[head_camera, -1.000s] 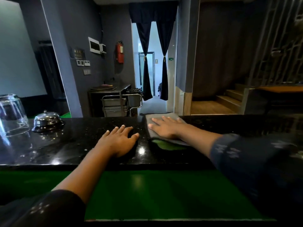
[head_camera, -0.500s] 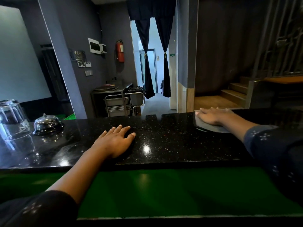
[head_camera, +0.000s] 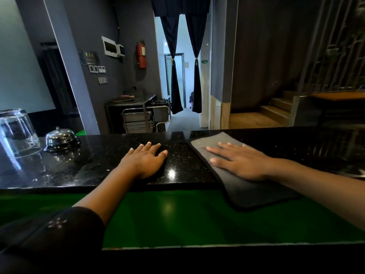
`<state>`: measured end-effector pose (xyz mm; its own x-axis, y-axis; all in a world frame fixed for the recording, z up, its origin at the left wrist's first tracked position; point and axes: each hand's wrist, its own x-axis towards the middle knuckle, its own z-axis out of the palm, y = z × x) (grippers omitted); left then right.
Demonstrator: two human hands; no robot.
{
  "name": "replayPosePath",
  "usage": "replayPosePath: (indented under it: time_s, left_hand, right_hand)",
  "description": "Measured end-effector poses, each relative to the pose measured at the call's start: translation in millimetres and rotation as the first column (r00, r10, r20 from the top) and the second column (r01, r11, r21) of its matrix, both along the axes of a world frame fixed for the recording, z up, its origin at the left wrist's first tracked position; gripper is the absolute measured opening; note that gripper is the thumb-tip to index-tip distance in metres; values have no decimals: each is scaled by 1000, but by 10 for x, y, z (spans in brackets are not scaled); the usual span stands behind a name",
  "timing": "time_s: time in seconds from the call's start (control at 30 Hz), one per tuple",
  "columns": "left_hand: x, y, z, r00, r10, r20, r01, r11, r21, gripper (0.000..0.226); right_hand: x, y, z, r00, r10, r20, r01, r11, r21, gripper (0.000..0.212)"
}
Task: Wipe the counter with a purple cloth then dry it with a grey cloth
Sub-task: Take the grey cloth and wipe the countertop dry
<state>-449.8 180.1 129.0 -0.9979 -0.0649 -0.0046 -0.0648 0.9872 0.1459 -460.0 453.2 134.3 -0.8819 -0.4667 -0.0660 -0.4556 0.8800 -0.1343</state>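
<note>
- Dark grey walls are enclosing the room beyond, with a red fire extinguisher point(head_camera: 141, 54) hanging on the wall beside a curtained doorway point(head_camera: 182, 62) and wooden stairs point(head_camera: 277, 109) rising at the far right.
- Stretching across the view is the black speckled surface point(head_camera: 98, 165), glossy and catching reflections, with a green lower ledge point(head_camera: 167, 218) running along its near side.
- At the far left an upturned clear glass point(head_camera: 16, 133) is standing on the surface, and just beside it a chrome service bell point(head_camera: 60, 138) is sitting on its dark base.
- Near the middle, the left hand point(head_camera: 145, 162) is lying palm down on the bare surface, its fingers point(head_camera: 147, 147) stretched out and relaxed, grasping nothing.
- Well apart from the bell and just right of the left hand, the grey cloth point(head_camera: 215, 141) is lying flat on the surface, its near end draping over the edge above the green ledge.
- On top of the cloth, the right hand point(head_camera: 241, 162) is pressing flat, fingers point(head_camera: 217, 149) spread and pointing left, not curled around the fabric.
- Dark patterned sleeves point(head_camera: 59, 226) are covering the upper part of the left arm at the bottom left.
</note>
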Motion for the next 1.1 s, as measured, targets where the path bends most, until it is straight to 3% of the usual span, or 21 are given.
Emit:
replayPosePath:
  time_s: [0.3,0.4,0.57,0.7,0.8,1.1]
  left_hand:
    - [13,4,8,1000,1,-3,-1,1000,22,62]
    - [3,-1,19,1000,-11,8,11,1000,22,62]
    - [21,-31,7,1000,-15,-25,16,1000,20,64]
    - [26,-34,2,999,-25,-31,25,1000,19,64]
    - [12,-24,1,999,-21,-24,22,1000,14,65]
    - [57,-21,8,999,-30,-30,31,999,32,64]
  right_hand:
    - [-448,-854,41,955,-294,-31,294,956,-8,70]
    - [-253,-1045,16,966,-258,-20,258,966,-21,71]
    - [-16,-542,9,986,-162,-33,162,987,-15,66]
    - [43,99,21,923,-380,-52,380,925,-9,68]
    - [118,152,37,886,-462,-44,462,887,-1,69]
    - [694,129,-46,938,-341,-57,343,939,35,62]
